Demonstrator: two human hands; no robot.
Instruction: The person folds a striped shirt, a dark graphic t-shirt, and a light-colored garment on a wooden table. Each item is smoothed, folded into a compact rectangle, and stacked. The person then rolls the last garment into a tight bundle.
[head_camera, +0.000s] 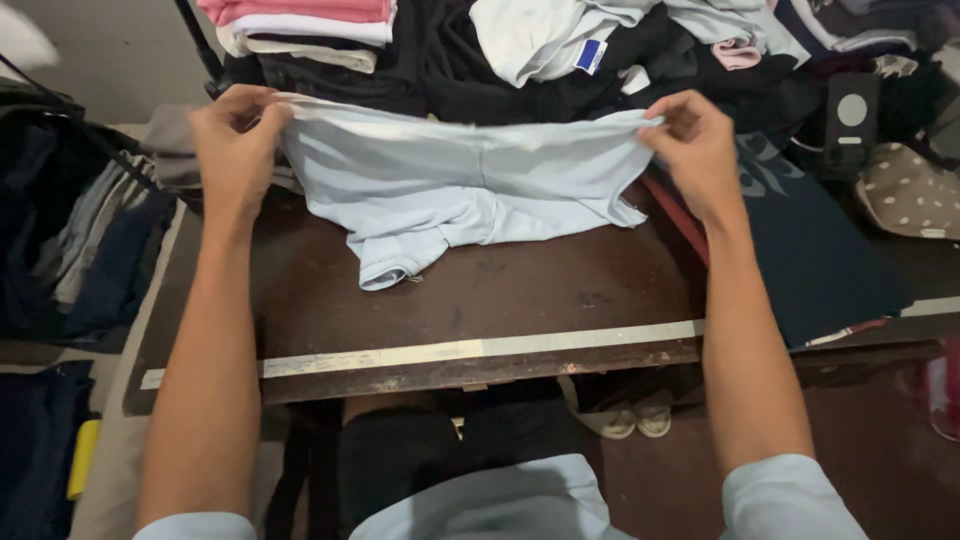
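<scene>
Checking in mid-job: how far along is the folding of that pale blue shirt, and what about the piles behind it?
Done, it seems: a folded stack sits at the table's far left. In hand: the left hand and right hand pinch the pale blue shirt's top edge, stretched between them, a sleeve hanging loose. Left: the shirt is unfolded, and a loose heap lies behind.

I have one view only, from a camera on the wearer's head, tilted steeply down and forward over the dark wooden table (520, 290). It sits close: both forearms run up from the bottom corners, the wearer's lap fills the bottom centre, and piled clothes (560, 50) cross the top edge.
</scene>
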